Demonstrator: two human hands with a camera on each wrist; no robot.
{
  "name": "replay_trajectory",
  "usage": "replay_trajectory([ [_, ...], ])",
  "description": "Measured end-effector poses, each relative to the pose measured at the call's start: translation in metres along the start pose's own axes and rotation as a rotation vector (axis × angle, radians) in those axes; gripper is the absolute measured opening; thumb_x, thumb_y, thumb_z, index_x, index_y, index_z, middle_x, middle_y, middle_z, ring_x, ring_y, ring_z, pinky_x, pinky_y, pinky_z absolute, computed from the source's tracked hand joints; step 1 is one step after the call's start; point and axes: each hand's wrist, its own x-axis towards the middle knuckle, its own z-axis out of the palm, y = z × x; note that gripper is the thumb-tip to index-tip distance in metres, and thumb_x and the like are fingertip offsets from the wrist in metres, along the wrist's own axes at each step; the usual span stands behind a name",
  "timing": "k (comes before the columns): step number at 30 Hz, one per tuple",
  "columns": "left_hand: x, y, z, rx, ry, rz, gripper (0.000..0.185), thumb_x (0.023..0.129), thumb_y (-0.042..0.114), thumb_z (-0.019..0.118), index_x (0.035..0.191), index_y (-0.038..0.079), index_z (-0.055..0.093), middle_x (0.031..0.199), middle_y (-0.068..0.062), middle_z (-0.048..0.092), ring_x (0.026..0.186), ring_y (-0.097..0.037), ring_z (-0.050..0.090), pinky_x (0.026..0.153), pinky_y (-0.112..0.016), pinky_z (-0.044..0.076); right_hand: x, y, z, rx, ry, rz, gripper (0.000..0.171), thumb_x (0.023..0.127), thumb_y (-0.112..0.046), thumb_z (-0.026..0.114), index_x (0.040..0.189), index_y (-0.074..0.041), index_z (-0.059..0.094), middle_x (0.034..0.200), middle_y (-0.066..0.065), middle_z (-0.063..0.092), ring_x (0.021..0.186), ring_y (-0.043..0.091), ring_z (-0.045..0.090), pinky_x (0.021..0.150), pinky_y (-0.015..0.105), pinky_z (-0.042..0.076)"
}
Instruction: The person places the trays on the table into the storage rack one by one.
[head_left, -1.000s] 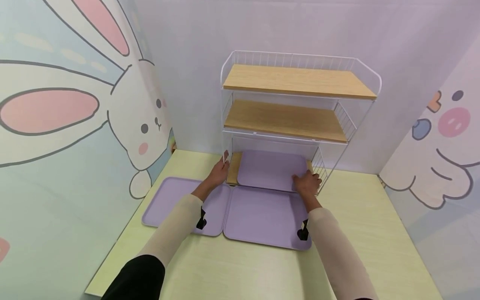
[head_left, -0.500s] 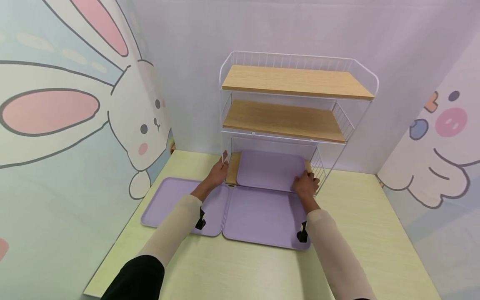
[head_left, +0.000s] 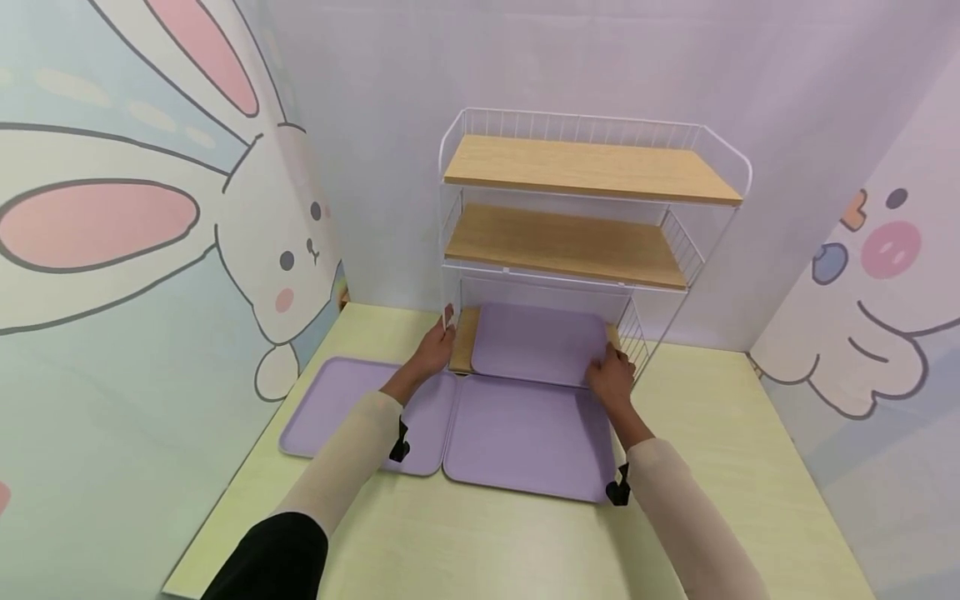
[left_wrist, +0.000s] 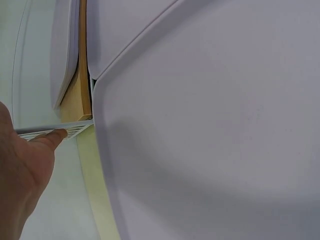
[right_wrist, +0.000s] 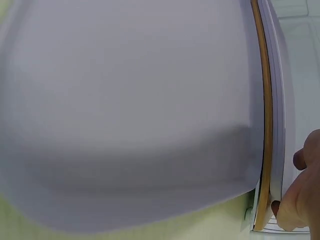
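A white wire rack with wooden shelves [head_left: 564, 243] stands at the back of the table. On its bottom shelf lies a lilac tray [head_left: 536, 342]; layered rims in the right wrist view suggest more than one. My left hand [head_left: 435, 346] holds the rack's left front upright, its thumb against the side wires in the left wrist view. At the tray's right front corner is my right hand [head_left: 611, 377], fingers curled at the rim [right_wrist: 279, 170]; part of its grip is hidden. Two more lilac trays lie flat in front, one left [head_left: 333, 408] and one centre [head_left: 528, 437].
The pale yellow-green table [head_left: 495, 542] extends in front and to the right of the rack. A cartoon-printed cloth wall [head_left: 390, 167] encloses the back and both sides. The rack's right side wires [head_left: 633, 329] stand close beside my right hand.
My right hand has shifted slightly left along the tray's corner, and its wrist has turned. My left hand stays on the upright. The view has drifted slightly.
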Motion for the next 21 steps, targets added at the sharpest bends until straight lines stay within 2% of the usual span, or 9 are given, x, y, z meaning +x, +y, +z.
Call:
replay_trajectory([
  [2,0.000,0.000,0.000,0.000,0.000,-0.005,0.065,0.124,0.026,0.027,0.180,0.001,0.007,0.190,-0.021,0.013,0.177,-0.038,0.015,0.145,-0.051,0.015,0.004,0.018,0.007,0.053,0.029,-0.029,0.074,0.101,-0.025,0.045,0.166,0.011,0.045,0.159,0.048,0.049,0.140,0.073,0.047,0.111,0.083,0.043],
  [5,0.001,-0.001,0.001,0.000,0.002,-0.010,0.065,0.124,0.026,0.027,0.180,0.000,0.007,0.190,-0.021,0.014,0.177,-0.038,0.015,0.145,-0.052,0.016,0.011,0.046,0.016,0.094,0.026,-0.065,0.076,0.102,-0.029,0.051,0.168,0.007,0.045,0.160,0.047,0.049,0.142,0.070,0.048,0.113,0.079,0.044],
  [8,0.000,-0.001,0.000,-0.002,0.003,-0.013,0.065,0.124,0.026,0.028,0.181,0.001,0.007,0.189,-0.022,0.014,0.177,-0.038,0.015,0.145,-0.053,0.016,0.004,0.053,0.013,0.123,0.025,-0.069,0.076,0.102,-0.032,0.057,0.169,0.002,0.046,0.160,0.045,0.050,0.143,0.068,0.050,0.113,0.075,0.047],
  [12,0.000,-0.002,0.000,-0.001,0.004,-0.013,0.064,0.124,0.027,0.027,0.181,0.004,0.007,0.190,-0.021,0.014,0.177,-0.038,0.014,0.145,-0.052,0.016,-0.030,0.018,-0.021,0.195,-0.024,-0.038,0.072,0.103,-0.026,0.059,0.168,0.003,0.047,0.162,0.045,0.047,0.142,0.064,0.050,0.113,0.075,0.047],
  [15,0.000,-0.002,-0.001,-0.003,0.003,-0.015,0.064,0.125,0.028,0.027,0.181,0.004,0.007,0.190,-0.019,0.015,0.177,-0.037,0.015,0.145,-0.051,0.016,-0.060,-0.011,-0.048,0.210,-0.060,-0.023,0.067,0.107,-0.019,0.058,0.168,0.005,0.046,0.163,0.043,0.046,0.143,0.059,0.050,0.115,0.074,0.045],
  [18,0.000,-0.001,-0.001,-0.005,-0.001,-0.014,0.065,0.125,0.028,0.028,0.181,0.003,0.008,0.190,-0.018,0.015,0.177,-0.037,0.015,0.145,-0.052,0.017,-0.079,-0.017,-0.061,0.171,-0.053,-0.026,0.062,0.109,-0.016,0.061,0.166,0.005,0.049,0.162,0.039,0.048,0.143,0.054,0.052,0.116,0.069,0.045],
  [21,0.000,-0.001,0.000,-0.003,-0.004,-0.009,0.065,0.125,0.028,0.027,0.181,0.002,0.007,0.190,-0.018,0.014,0.176,-0.038,0.016,0.145,-0.053,0.017,-0.092,-0.010,-0.067,0.148,-0.040,-0.040,0.060,0.107,-0.014,0.064,0.162,0.007,0.053,0.159,0.039,0.051,0.140,0.054,0.055,0.114,0.068,0.046],
])
